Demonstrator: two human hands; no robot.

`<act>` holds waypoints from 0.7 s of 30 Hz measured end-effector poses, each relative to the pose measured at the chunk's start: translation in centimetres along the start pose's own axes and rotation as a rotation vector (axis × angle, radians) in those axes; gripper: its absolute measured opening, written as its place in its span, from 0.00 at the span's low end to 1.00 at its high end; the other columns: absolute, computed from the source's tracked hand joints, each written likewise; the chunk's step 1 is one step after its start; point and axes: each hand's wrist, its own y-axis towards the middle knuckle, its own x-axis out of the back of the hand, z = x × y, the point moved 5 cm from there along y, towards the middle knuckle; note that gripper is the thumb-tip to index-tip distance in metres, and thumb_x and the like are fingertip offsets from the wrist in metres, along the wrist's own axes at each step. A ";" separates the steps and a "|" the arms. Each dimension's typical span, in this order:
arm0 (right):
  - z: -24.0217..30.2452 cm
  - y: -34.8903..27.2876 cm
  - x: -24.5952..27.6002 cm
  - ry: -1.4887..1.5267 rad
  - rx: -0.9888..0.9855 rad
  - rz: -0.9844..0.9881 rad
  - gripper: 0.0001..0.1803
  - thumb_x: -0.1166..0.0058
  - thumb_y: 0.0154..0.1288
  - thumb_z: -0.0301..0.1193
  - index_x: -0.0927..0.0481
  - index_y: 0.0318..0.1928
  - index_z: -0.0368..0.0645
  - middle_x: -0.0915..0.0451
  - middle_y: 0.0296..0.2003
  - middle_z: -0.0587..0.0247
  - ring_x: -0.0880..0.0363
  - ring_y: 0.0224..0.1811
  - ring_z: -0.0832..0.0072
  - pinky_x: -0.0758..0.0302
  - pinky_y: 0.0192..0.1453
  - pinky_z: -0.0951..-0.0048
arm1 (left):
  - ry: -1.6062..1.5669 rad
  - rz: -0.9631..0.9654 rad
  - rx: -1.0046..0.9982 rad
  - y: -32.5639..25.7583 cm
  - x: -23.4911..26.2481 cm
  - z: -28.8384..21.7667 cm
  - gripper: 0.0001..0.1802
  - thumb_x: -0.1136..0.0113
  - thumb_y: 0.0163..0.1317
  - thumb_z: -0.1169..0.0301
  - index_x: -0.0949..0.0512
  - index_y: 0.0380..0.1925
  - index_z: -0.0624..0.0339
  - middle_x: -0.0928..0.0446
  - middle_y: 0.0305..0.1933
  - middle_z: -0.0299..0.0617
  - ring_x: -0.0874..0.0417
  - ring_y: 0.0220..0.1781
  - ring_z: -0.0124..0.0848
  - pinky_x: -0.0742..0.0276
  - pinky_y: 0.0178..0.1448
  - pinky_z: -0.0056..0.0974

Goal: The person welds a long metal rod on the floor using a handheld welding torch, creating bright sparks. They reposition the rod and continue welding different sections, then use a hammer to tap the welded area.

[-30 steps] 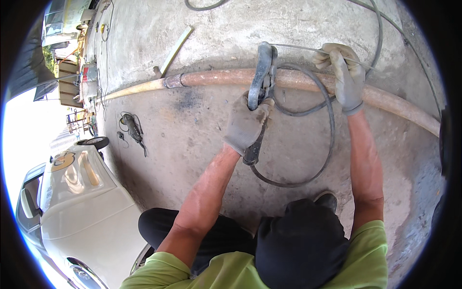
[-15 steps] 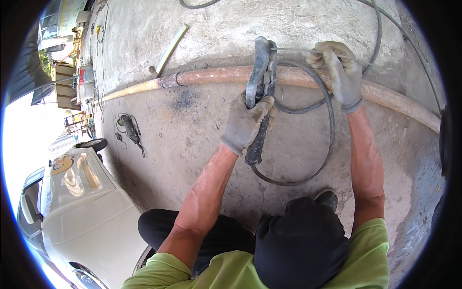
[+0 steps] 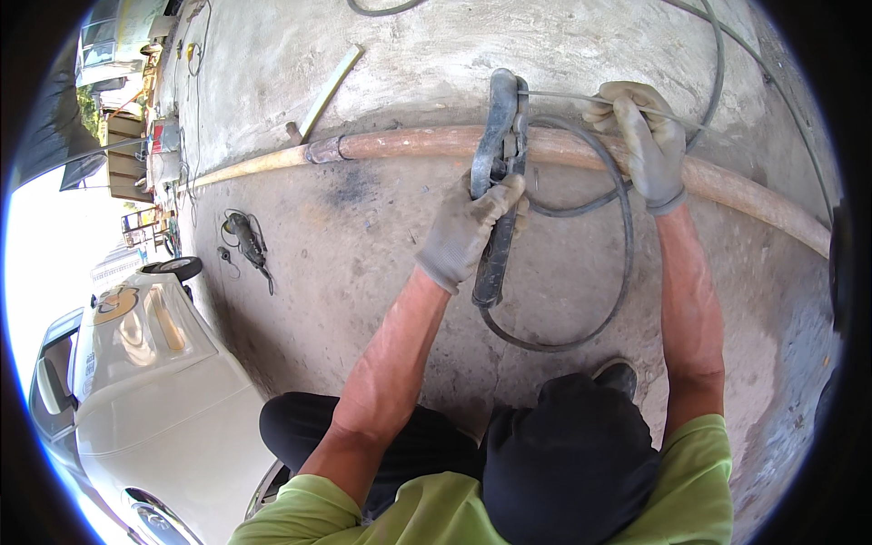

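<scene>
My left hand (image 3: 460,232), in a grey work glove, is closed round the black handle of a welding electrode holder (image 3: 500,118). The holder points away from me, above the floor, with its jaw end crossing over a rusty pipe. A thin welding rod (image 3: 568,96) runs sideways to the right from the jaw tip. My gloved right hand (image 3: 649,150) has its fingers closed on the rod's right part, and the rod's end sticks out beyond them. From the base of the handle a black cable (image 3: 629,245) loops round to the right.
The long reddish pipe (image 3: 413,143) crosses the floor from left to right. A pale strip of wood (image 3: 331,91) lies beyond it. An angle grinder (image 3: 245,238) with its cord is on the floor at left, near a white car (image 3: 173,400). More cable (image 3: 790,100) runs at far right.
The view has shifted slightly. The electrode holder and the rod sit a touch further right, and both hands keep their grips.
</scene>
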 end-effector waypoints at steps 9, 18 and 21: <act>2.1 -0.2 -3.0 -0.553 0.085 0.161 0.16 0.35 0.72 0.26 0.13 0.58 0.35 0.09 0.48 0.52 0.08 0.50 0.66 0.11 0.56 0.65 | -0.315 -0.038 -0.102 -2.0 4.2 0.0 0.46 0.46 0.75 0.26 0.19 0.62 0.62 0.11 0.46 0.56 0.04 0.44 0.45 0.01 0.50 0.50; 2.7 0.5 -6.8 -1.002 0.186 0.467 0.31 0.25 0.61 0.38 0.16 0.64 0.42 0.11 0.56 0.51 0.10 0.57 0.51 0.15 0.65 0.55 | -0.581 -0.297 -0.341 -6.5 15.7 -8.3 0.46 0.57 0.80 0.27 0.19 0.59 0.63 0.14 0.51 0.59 0.06 0.49 0.48 0.01 0.54 0.53; 1.9 0.5 -5.5 -1.033 0.117 0.470 0.35 0.24 0.60 0.39 0.18 0.67 0.43 0.11 0.58 0.50 0.10 0.60 0.52 0.15 0.66 0.54 | -0.576 -0.249 -0.374 -7.5 20.3 -11.1 0.47 0.46 0.76 0.26 0.18 0.61 0.64 0.13 0.52 0.57 0.06 0.48 0.46 0.02 0.52 0.53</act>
